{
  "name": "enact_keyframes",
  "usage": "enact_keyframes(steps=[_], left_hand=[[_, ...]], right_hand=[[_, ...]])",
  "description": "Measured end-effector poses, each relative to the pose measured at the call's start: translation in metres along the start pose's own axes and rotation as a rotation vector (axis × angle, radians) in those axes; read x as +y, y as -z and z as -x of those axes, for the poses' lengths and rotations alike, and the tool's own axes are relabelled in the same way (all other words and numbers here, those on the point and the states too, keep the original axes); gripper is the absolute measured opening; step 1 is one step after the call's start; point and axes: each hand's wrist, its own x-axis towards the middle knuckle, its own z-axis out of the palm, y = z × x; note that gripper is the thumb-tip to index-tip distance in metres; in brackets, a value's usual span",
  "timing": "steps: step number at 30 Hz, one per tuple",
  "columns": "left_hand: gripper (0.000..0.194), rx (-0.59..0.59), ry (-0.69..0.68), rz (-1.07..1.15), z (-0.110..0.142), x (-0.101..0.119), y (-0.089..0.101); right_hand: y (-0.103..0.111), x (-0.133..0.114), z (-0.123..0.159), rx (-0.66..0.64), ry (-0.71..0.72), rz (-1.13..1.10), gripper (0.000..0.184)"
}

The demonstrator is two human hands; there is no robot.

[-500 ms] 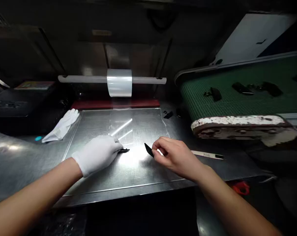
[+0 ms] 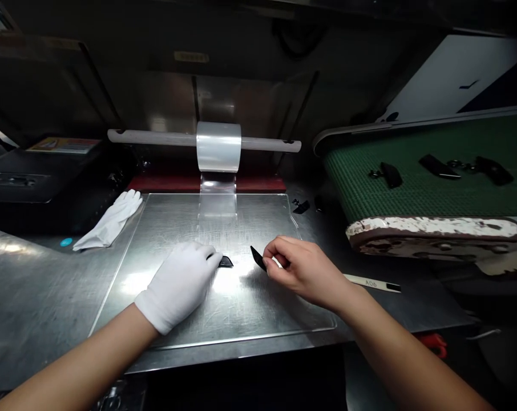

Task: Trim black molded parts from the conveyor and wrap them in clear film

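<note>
My left hand (image 2: 184, 282), in a white glove, has its fingers closed on a small black part (image 2: 226, 261) whose tip sticks out to the right. Bare and closed in a pinch, my right hand (image 2: 299, 268) grips a second piece, a thin dark blade-like piece (image 2: 257, 257) that points up and left. A short gap separates the two pieces. Both hands are over a clear sheet (image 2: 198, 319) lying on the metal table (image 2: 27, 297). My fingers cover the rest of each piece.
A roll of clear film (image 2: 218, 147) hangs on a white bar (image 2: 156, 137) behind the sheet. At the right, a green conveyor belt (image 2: 412, 200) carries several black parts. A spare white glove (image 2: 110, 220), a black case (image 2: 40, 171) and a strip marked A06 (image 2: 374, 283) lie around.
The view has shifted slightly. My left hand has turned its black part, so more of its flat face shows. My right hand keeps nearly the same pinch on the blade-like piece.
</note>
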Motion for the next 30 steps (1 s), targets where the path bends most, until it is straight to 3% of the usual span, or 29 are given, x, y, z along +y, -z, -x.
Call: enact_keyframes(steps=[8,15,20,25,30], left_hand=[[0.022,0.017,0.009,-0.058,-0.009,0.001,-0.007],[0.019,-0.009,0.07,-0.018,0.04,0.034,-0.009],[0.016,0.093,0.198,0.191,0.075,0.059,-0.015],[0.03,0.281,0.278,0.252,0.092,0.079,-0.024],[0.034,0.294,0.359,0.294,0.098,0.088,-0.031]], right_hand=[[-0.004,-0.014,-0.027,-0.031,0.063,0.069,0.005],[-0.001,-0.022,-0.016,-0.096,0.092,0.155,0.001],[-0.016,-0.037,-0.015,-0.206,0.144,0.222,0.009],[-0.034,-0.049,-0.023,-0.309,0.202,0.303,0.016],[-0.048,-0.062,-0.035,-0.394,0.282,0.394,0.016]])
